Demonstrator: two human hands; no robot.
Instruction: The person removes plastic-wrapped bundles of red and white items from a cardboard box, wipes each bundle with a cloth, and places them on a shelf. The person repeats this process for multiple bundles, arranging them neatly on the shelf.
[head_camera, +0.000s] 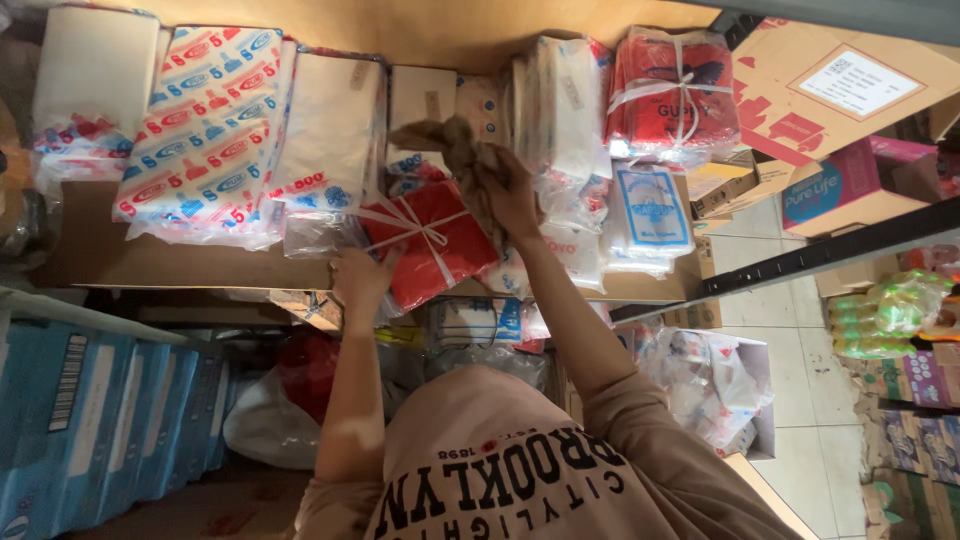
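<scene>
A crumpled brown cloth is clenched in the right hand. The flat red string-tied plastic packet lies on the shelf, gripped at its near-left edge by the left hand, long axis slanting away.

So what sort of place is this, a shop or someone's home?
Most likely a small shop's stockroom: a shelf crammed with bundled packs of plastic bags, cardboard cartons stacked high, and packaged goods on nearby racks.
</scene>
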